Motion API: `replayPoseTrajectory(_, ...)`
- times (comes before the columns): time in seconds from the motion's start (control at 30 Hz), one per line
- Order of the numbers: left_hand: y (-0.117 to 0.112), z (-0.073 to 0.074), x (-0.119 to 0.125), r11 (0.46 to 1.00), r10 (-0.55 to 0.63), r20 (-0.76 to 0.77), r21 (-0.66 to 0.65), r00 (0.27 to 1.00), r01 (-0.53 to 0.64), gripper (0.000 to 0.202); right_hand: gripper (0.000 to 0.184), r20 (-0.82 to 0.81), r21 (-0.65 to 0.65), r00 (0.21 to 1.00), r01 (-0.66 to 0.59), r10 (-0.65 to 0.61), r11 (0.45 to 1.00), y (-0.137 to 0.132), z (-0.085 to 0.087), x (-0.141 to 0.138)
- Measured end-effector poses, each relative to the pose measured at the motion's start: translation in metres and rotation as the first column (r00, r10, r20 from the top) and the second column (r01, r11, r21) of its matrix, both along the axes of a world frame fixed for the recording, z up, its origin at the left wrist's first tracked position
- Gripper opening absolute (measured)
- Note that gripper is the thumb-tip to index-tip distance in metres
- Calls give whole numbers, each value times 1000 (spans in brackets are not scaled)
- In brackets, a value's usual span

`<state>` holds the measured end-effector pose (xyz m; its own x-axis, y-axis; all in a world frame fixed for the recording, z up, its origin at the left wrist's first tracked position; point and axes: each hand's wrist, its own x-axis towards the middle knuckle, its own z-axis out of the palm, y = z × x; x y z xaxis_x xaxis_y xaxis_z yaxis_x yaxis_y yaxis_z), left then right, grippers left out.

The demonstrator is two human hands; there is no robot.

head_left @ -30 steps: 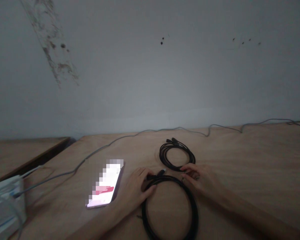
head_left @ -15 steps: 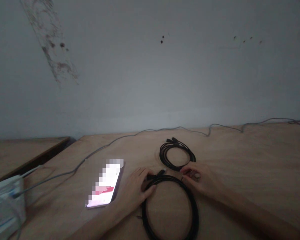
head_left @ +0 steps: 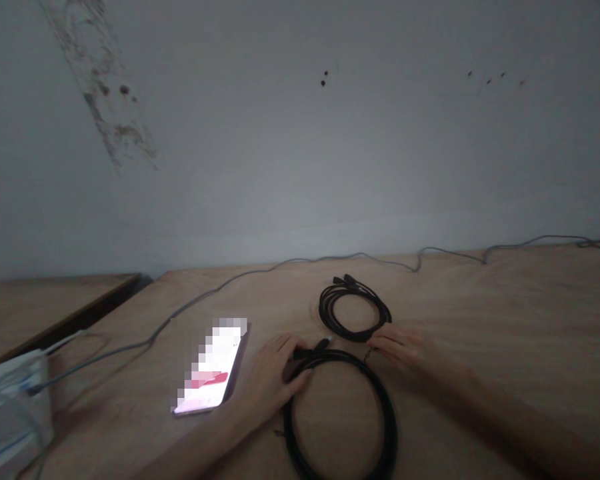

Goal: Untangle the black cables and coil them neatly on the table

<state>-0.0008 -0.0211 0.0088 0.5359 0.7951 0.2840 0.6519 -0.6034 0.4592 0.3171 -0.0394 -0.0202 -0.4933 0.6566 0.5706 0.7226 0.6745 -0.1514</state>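
A large coil of black cable lies on the wooden table, running past the lower edge of the view. My left hand grips its upper left side, thumb inside the loop and fingers by the black connector ends. My right hand is at the coil's upper right, fingers pressed together around a thin dark tie that shows at the fingertips. Just beyond lies a smaller coil of black cable; my right fingers overlap its lower right edge. Another tie end sticks out on the large coil's left.
A phone with a lit screen lies left of my left hand. A white box-like device with cables stands at the lower left. A long grey cable runs along the table's back near the wall.
My right hand has turned over slightly and its fingers have closed up, leaving the thin tie more visible. My left hand and both coils have stayed in place.
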Motion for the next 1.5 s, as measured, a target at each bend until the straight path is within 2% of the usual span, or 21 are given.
replayPoseTrajectory(0.17, 0, 0, 0, 1000, -3, 5, 0, 1000, 3, 25, 21, -147, -215, 989, -35, 3, 976, -7, 23, 0)
replayPoseTrajectory(0.27, 0, -1, -1, 1000, -3, 12, -4, 1000, 3, 26, 19, -222, -302, 975, -73, 5, 951, -9, 31, 2)
replayPoseTrajectory(0.4, 0, -2, -1, 1000, -3, 14, 2, 1000, 3, 26, 14, -272, -292, 962, -79, -3, 953, -6, 29, 3)
replayPoseTrajectory(0.53, -1, 0, -1, 1000, -2, 8, -9, 1000, 3, 25, 21, -141, -236, 990, -66, 33, 969, -2, 20, 2)
replayPoseTrajectory(0.67, -1, 1, -1, 1000, -13, 7, -3, 1000, 13, 25, 28, -83, -263, 991, 77, -102, 962, -2, 12, -3)
replayPoseTrajectory(0.77, 0, -1, -1, 1000, -11, 13, 4, 1000, 11, 25, 33, -109, -351, 960, 204, -256, 914, -4, 8, -8)
replayPoseTrajectory(0.83, 0, -2, -1, 1000, -5, 12, 3, 1000, 5, 25, 37, -165, -412, 929, 240, -331, 879, -5, 6, -11)
replayPoseTrajectory(1.0, -1, 0, 0, 1000, -1, 12, -1, 1000, 1, 25, 40, -371, -530, 865, 100, -337, 842, -7, 8, -18)
replayPoseTrajectory(1.13, -1, 0, 0, 1000, -7, 20, 6, 1000, 7, 25, 38, -493, -544, 810, -1, -319, 839, -8, 4, -24)
replayPoseTrajectory(1.3, 1, -2, -1, 1000, -7, 19, 8, 1000, 7, 24, 34, -643, -538, 699, -122, -313, 834, -5, -6, -29)
replayPoseTrajectory(1.5, 1, -2, -1, 1000, -10, 16, 10, 1000, 10, 25, 28, -632, -564, 714, -158, -301, 810, -4, 0, -26)
